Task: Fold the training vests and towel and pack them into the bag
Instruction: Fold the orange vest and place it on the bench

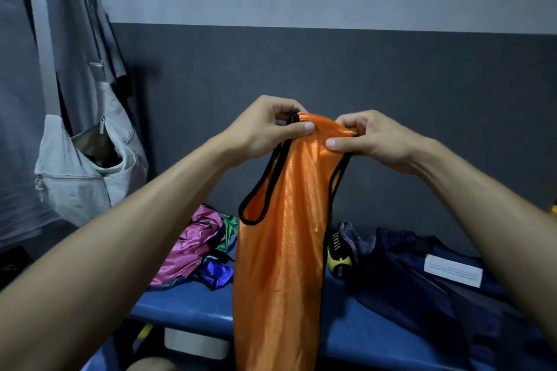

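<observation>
An orange training vest with black trim hangs in the air over the blue bench. My left hand pinches its left shoulder strap at the top. My right hand pinches the right shoulder strap, close beside the left hand. A heap of pink, green and blue vests lies on the bench behind and to the left. A dark navy bag lies open on the bench at the right.
A grey sling bag hangs on the wall at the left beside hanging grey clothes. A yellow-and-black item lies by the navy bag. A white box rests on the bag. A white container sits under the bench.
</observation>
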Demonstrator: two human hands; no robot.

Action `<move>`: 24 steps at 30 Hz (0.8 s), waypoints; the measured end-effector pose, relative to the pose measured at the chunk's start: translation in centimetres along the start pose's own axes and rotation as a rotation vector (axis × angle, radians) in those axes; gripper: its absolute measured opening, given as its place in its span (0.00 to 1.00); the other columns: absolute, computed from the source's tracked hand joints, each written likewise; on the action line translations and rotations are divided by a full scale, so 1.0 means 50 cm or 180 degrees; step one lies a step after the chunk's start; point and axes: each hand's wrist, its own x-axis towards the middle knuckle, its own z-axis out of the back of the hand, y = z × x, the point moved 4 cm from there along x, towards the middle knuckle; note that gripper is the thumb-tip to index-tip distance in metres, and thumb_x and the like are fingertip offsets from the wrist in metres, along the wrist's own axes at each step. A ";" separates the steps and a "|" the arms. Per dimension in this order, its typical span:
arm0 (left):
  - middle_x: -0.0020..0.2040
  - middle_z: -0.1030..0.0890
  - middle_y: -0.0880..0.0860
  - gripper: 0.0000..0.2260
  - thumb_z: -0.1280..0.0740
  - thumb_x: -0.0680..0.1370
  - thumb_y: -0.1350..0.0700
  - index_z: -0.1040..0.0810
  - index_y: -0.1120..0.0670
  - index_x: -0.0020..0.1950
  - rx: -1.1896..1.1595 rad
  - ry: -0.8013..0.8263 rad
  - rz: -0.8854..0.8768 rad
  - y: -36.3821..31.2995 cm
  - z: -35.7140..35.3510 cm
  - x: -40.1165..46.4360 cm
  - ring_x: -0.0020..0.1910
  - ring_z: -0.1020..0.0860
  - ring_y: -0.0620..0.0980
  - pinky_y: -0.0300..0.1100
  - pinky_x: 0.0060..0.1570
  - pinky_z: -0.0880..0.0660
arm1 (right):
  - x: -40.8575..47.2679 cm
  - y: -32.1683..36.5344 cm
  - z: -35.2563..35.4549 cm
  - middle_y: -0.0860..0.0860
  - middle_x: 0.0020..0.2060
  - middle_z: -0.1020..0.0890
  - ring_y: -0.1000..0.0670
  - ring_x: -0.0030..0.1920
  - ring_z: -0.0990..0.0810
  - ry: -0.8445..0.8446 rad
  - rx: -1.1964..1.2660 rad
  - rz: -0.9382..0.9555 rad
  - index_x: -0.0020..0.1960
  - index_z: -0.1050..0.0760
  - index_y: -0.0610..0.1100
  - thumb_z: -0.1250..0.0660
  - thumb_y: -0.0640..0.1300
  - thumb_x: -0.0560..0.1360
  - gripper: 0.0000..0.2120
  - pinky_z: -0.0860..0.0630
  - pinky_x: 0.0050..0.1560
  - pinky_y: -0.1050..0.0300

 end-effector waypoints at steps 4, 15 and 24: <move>0.48 0.13 0.54 0.07 0.27 0.80 0.55 0.16 0.58 0.53 -0.0100 -0.0248 0.0092 0.011 0.019 -0.011 0.47 0.15 0.49 0.47 0.53 0.19 | -0.003 -0.022 -0.017 0.50 0.39 0.17 0.54 0.40 0.16 -0.0289 0.1061 0.0001 0.48 0.23 0.41 0.29 0.39 0.77 0.03 0.21 0.41 0.63; 0.46 0.14 0.57 0.08 0.28 0.81 0.54 0.17 0.60 0.50 -0.0213 -0.0596 0.0286 0.039 0.036 -0.030 0.44 0.16 0.49 0.49 0.50 0.20 | 0.014 -0.112 -0.172 0.43 0.50 0.14 0.45 0.50 0.15 -0.0703 0.1687 -0.0537 0.58 0.24 0.38 0.32 0.51 0.81 0.16 0.19 0.57 0.48; 0.44 0.20 0.58 0.07 0.33 0.83 0.57 0.20 0.61 0.53 -0.0321 0.0271 0.0962 0.097 0.046 -0.062 0.43 0.23 0.56 0.43 0.42 0.22 | 0.016 -0.086 -0.148 0.39 0.55 0.15 0.38 0.58 0.16 -0.1011 0.0843 -0.0295 0.60 0.19 0.39 0.43 0.55 0.86 0.22 0.21 0.63 0.40</move>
